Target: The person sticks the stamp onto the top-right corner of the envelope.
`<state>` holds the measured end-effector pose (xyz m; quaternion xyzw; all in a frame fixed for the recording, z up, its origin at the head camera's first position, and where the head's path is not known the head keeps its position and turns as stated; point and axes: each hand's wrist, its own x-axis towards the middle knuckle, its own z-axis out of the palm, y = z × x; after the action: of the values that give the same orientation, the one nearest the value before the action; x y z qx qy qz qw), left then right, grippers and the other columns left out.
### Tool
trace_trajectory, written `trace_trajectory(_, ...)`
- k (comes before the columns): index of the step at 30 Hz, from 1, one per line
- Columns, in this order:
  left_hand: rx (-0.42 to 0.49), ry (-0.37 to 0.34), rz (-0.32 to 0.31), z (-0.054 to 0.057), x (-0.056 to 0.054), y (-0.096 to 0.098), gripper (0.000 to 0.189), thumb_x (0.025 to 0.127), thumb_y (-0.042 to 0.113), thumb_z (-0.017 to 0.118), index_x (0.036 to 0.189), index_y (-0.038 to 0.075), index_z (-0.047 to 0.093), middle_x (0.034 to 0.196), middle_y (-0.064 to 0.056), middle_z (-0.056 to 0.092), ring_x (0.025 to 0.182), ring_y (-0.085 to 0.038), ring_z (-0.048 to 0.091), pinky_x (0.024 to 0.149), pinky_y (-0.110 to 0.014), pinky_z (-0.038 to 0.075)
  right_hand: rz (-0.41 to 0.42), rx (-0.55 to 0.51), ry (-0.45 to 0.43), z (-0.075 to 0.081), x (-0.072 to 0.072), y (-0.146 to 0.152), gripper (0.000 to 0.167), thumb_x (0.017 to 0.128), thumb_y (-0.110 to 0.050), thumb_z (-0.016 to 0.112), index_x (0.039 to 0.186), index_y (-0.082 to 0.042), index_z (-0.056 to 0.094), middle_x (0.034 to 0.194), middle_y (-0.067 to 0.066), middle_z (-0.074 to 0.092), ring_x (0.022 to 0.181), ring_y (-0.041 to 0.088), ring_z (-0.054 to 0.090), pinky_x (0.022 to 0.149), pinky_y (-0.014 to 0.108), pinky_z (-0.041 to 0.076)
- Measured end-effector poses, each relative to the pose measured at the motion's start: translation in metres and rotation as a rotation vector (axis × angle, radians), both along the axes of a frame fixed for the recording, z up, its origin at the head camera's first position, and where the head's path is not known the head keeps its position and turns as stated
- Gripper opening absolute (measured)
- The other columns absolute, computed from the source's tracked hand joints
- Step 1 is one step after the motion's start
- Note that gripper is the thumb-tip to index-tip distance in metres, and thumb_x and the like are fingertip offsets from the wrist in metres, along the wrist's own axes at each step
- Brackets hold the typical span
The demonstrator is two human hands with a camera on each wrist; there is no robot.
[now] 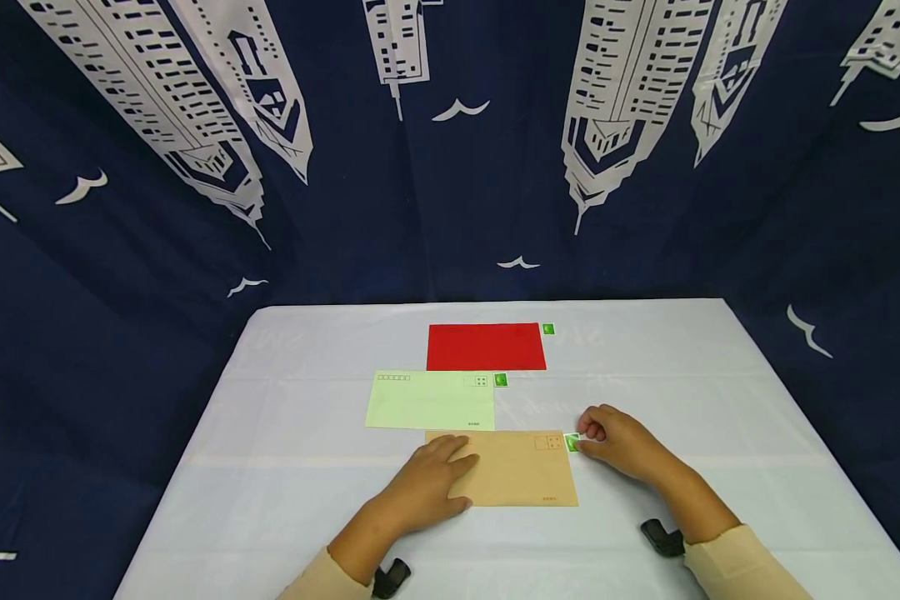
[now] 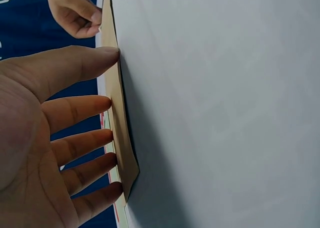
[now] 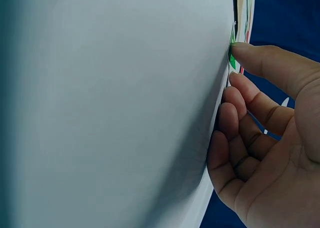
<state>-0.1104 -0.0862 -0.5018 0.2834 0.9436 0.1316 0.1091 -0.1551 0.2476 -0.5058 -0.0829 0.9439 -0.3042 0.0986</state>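
A tan envelope (image 1: 517,475) lies nearest on the white table. My left hand (image 1: 431,483) rests on its left part with fingers spread, the fingertips (image 2: 111,134) on the paper and the thumb at the near edge. To the right, my right hand (image 1: 621,442) has its thumb and index finger at a small green stamp (image 1: 572,442) with a white border, beside the envelope's top right corner. In the right wrist view the thumb lies against the stamp (image 3: 232,53), the index fingertip is close to its edge, and the other fingers are curled.
Farther back lie a light green envelope (image 1: 429,402) and a red envelope (image 1: 486,347). A green stamp (image 1: 501,380) sits by the light green envelope, and another stamp (image 1: 548,329) by the red one. A dark blue curtain (image 1: 420,208) hangs behind the table (image 1: 307,400).
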Motion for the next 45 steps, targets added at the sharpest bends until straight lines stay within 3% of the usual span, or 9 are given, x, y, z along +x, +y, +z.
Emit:
trace_trajectory(23, 0.023, 0.008, -0.018, 0.005, 0.001, -0.002, 0.059, 0.093, 0.037, 0.072, 0.146, 0.017, 0.056, 0.159, -0.006, 0.044, 0.149, -0.027, 0.038, 0.122, -0.047, 0.034, 0.026, -0.008, 0.013, 0.005, -0.001, -0.003, 0.012, 0.09, -0.01, 0.073, 0.092, -0.009, 0.061, 0.08, 0.0, 0.053, 0.076, 0.014, 0.049, 0.064, 0.022, 0.04)
trace_trajectory(31, 0.017, -0.008, -0.008, -0.001, 0.0, -0.002, 0.06, 0.093, 0.039, 0.07, 0.148, 0.02, 0.054, 0.161, -0.003, 0.041, 0.151, -0.024, 0.035, 0.123, -0.046, 0.032, 0.033, 0.002, 0.064, 0.005, -0.001, -0.001, 0.007, 0.095, -0.008, 0.065, 0.089, -0.01, 0.062, 0.078, -0.001, 0.054, 0.074, 0.013, 0.048, 0.063, 0.022, 0.04)
trace_trajectory(45, 0.0, 0.003, -0.019, -0.003, -0.001, -0.003, 0.061, 0.093, 0.04, 0.071, 0.148, 0.021, 0.054, 0.159, -0.003, 0.043, 0.149, -0.024, 0.037, 0.123, -0.046, 0.033, 0.013, -0.062, 0.043, 0.013, 0.001, 0.0, 0.005, 0.096, -0.01, 0.066, 0.092, -0.012, 0.063, 0.082, 0.0, 0.056, 0.078, 0.015, 0.051, 0.065, 0.022, 0.042)
